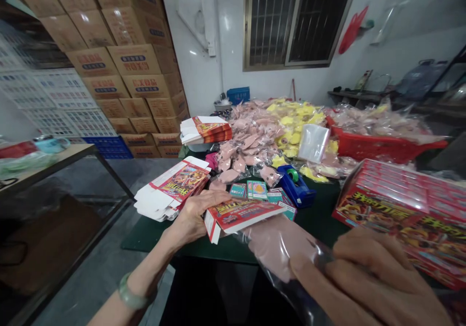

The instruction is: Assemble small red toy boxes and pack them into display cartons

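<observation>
1. One red box (243,214), folded into shape, is above the table's (227,252) near edge; it looks unfinished.
2. A bagged pink piece (278,243) is at its near right edge, mostly outside.
3. The left hand (196,214) is clamped on the box's left end.
4. The right hand (382,277), fingers curled, grips the bag.
5. Left, flat cartons (174,187) seem left to fold; right, stacked boxes (386,214) look done.

Packing workshop: stacked cartons (140,68) along wall, heaped bagged pieces (251,134), tape dispenser (296,190), flat box blanks (173,190) on table (153,233)
</observation>
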Motion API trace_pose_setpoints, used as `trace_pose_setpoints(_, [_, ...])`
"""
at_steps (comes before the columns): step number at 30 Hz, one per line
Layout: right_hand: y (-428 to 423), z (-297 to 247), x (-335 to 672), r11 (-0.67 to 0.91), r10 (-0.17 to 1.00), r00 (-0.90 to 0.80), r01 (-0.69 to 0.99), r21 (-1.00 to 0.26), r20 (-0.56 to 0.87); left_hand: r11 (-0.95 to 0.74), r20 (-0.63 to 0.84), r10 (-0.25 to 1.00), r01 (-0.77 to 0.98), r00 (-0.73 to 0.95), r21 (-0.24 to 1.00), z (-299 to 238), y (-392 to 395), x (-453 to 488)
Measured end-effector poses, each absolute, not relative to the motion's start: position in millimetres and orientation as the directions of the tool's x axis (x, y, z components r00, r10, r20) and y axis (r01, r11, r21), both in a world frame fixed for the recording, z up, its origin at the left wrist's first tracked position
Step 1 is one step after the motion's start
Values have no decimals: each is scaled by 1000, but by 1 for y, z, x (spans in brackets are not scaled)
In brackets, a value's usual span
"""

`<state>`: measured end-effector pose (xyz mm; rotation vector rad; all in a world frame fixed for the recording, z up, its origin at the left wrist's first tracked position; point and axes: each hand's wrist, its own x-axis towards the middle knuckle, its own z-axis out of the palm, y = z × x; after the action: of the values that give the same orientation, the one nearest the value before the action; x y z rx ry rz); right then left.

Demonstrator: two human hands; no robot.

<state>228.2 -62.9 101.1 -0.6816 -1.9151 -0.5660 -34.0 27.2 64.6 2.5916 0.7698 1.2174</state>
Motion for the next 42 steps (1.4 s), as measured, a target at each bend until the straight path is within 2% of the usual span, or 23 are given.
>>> trace_pose_setpoints(3, [-59,103,218,769,176,-464,615,173,868,-834,625,549,313,555,454,59,27,-31])
trace_pose_setpoints(6, [-49,99,204,730,289,-468,672,124,835,-800,582,593,325,556,504,49,26,-25])
trace_pose_setpoints(10, [-39,88,196,663,377,-338,749,4,862,-696,505,710,379,491,610,38,22,-16])
trace_pose_setpoints(15, [-44,86,203,607,281,-151,793,-54,948,-526,385,840,403,382,749,31,16,-13])
trace_pose_setpoints(20, [-42,79,207,763,292,-314,646,-22,903,-428,288,878,359,383,830,27,12,-9])
trace_pose_setpoints(24, [-35,71,202,783,314,-345,621,-36,885,-320,185,899,308,396,896,21,11,-5])
trace_pose_setpoints(26, [-31,72,201,786,374,-339,610,-101,863,-279,149,903,286,403,917,17,12,-6])
trace_pose_setpoints(29, [-27,81,203,768,521,-333,584,-262,786,-274,150,907,280,395,920,12,14,-8])
trace_pose_setpoints(31, [-26,86,206,759,561,-351,579,-298,749,-288,162,904,284,396,915,11,14,-9])
trace_pose_setpoints(37, [-39,83,202,762,506,-527,644,-68,682,-294,170,874,217,454,931,16,11,-11])
trace_pose_setpoints(39, [-41,80,196,749,530,-561,662,-40,636,-277,162,875,197,457,941,16,10,-11])
trace_pose_setpoints(42, [-35,74,186,753,558,-587,655,-61,586,-228,145,875,128,462,965,11,10,-12])
